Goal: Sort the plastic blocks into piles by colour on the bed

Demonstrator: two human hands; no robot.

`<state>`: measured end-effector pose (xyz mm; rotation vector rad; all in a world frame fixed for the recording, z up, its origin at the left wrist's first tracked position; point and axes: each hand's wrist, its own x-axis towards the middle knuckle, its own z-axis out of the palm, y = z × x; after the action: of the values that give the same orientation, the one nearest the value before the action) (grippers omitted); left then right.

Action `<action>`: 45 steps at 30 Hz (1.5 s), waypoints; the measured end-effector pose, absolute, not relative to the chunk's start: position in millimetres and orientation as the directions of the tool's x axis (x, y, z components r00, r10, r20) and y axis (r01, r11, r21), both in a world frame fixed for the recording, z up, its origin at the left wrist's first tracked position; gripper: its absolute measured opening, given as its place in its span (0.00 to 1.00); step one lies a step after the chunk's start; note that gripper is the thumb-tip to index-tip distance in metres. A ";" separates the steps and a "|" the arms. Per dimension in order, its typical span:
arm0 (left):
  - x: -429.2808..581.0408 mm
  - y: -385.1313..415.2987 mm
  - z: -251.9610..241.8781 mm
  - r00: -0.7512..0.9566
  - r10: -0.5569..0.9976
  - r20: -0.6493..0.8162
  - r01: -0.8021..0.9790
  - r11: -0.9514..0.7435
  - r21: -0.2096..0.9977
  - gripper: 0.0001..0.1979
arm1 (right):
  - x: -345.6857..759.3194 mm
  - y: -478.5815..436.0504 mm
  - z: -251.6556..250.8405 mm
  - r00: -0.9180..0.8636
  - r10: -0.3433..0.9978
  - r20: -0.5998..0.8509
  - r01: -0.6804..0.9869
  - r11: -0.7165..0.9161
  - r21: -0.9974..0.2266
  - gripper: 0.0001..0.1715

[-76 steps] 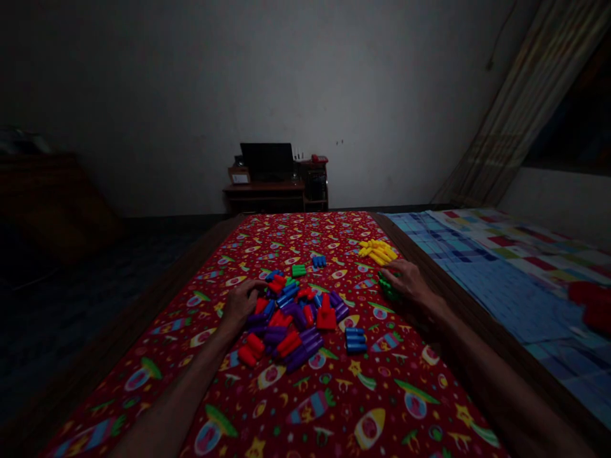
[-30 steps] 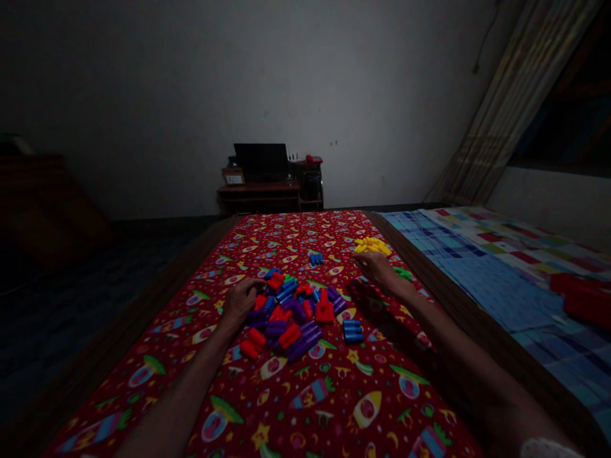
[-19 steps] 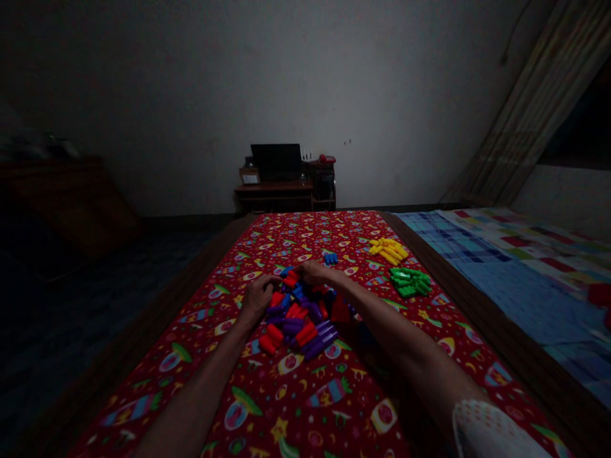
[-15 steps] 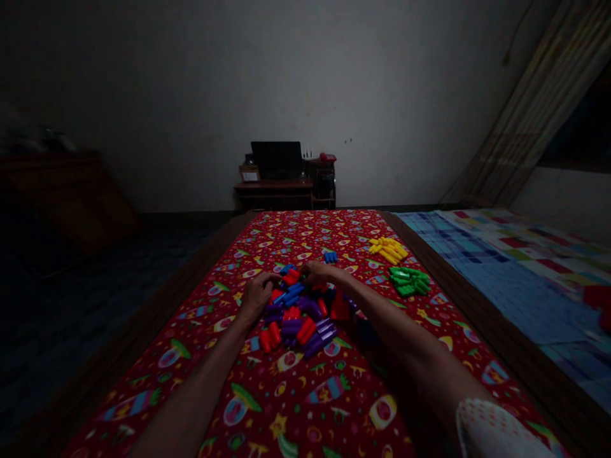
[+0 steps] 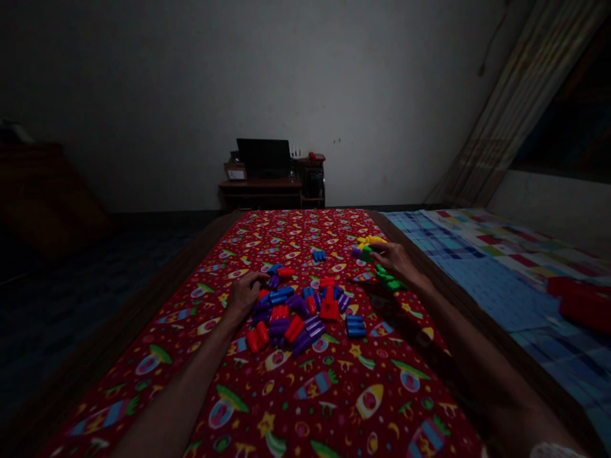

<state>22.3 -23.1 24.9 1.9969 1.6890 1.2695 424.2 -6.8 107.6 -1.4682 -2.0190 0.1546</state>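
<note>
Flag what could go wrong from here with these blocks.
1. A purple block sits against the green block in the right hand; it might drop or mix into the green pile.
2. That hand is close to the yellow pile and could bump it.
3. The left hand, at the mixed pile's edge, could nudge loose pieces.

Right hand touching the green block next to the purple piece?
Touching: the head view shows the right hand pinching the green block at its right end.

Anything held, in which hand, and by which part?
Right hand holds a green block by its right end; a purple block shows at the other. Left hand is at the pile; its grip can't be told.
</note>
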 end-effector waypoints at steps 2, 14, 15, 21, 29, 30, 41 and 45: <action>23.0 -23.2 25.8 -0.051 0.887 0.460 0.689 -0.302 0.659 0.17 | 453.8 -13.6 108.3 -0.105 0.905 0.411 0.867 0.286 -0.409 0.19; 25.4 -26.1 34.9 -0.085 0.892 0.443 0.710 -0.258 0.655 0.15 | 461.7 -53.1 94.1 -0.199 0.908 0.369 0.779 0.375 -0.503 0.18; 29.6 -27.8 39.5 -0.106 0.885 0.453 0.705 -0.254 0.662 0.15 | 449.3 -55.7 94.2 -0.232 0.900 0.368 0.753 0.406 -0.517 0.18; 95.0 -62.6 77.3 0.232 0.872 0.431 0.632 -0.472 0.615 0.18 | 369.6 -79.0 86.1 -0.356 0.788 0.502 0.588 0.607 -0.534 0.15; 131.1 -90.4 71.3 0.426 0.817 0.389 0.691 -0.571 0.443 0.11 | 376.2 -81.3 79.1 -0.486 0.691 0.536 0.573 0.715 -0.402 0.13; 128.6 -88.2 71.0 0.419 0.818 0.394 0.688 -0.569 0.450 0.11 | 384.3 -77.7 81.1 -0.460 0.719 0.521 0.596 0.685 -0.419 0.13; 145.3 -101.6 78.5 0.437 0.843 0.315 0.665 -0.538 0.518 0.10 | 364.5 -97.7 87.2 -0.592 0.720 0.362 0.556 0.690 -0.463 0.15; 139.5 -98.2 79.9 0.375 0.857 0.354 0.729 -0.508 0.459 0.11 | 378.6 -89.1 94.0 -0.567 0.732 0.377 0.661 0.678 -0.321 0.15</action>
<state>139.5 -98.2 79.9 2.4084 1.4159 0.8273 378.6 -89.1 94.0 -1.0776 -2.4078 0.1965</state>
